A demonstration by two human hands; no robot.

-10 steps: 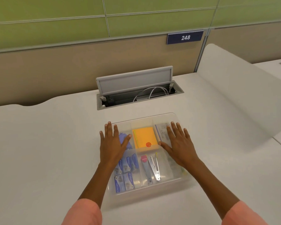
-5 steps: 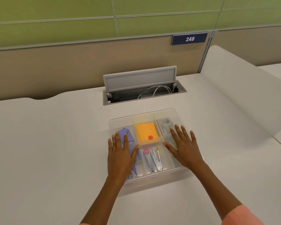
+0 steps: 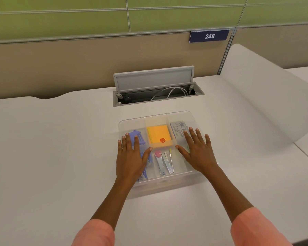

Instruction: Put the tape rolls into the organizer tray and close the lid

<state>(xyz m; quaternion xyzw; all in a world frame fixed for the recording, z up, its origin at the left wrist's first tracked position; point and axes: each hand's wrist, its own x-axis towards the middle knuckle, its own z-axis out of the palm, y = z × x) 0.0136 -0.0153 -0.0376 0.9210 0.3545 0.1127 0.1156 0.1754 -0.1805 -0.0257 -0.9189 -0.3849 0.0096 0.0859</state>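
Observation:
A clear plastic organizer tray [image 3: 167,181] sits on the white desk with its translucent lid [image 3: 156,118] lying flat on top. My left hand [image 3: 132,157] rests palm down on the lid's left side, fingers spread. My right hand [image 3: 197,151] lies flat on the right side in the same way. Through the lid I see a purple tape dispenser [image 3: 138,135], an orange sticky-note pad [image 3: 159,135], a labelled packet [image 3: 179,129], blue packets under my left hand, and a pink-tipped metal stapler [image 3: 163,162]. Tape rolls as such I cannot make out.
Behind the tray a cable hatch [image 3: 158,93] in the desk stands with its grey flap up and white cables inside. A curved white divider [image 3: 267,96] rises at the right. A beige and green partition with a sign "248" [image 3: 209,36] closes the back.
Both hands have slid back toward me along the lid, from its far half to its near half, still flat. The camera view has shifted slightly.

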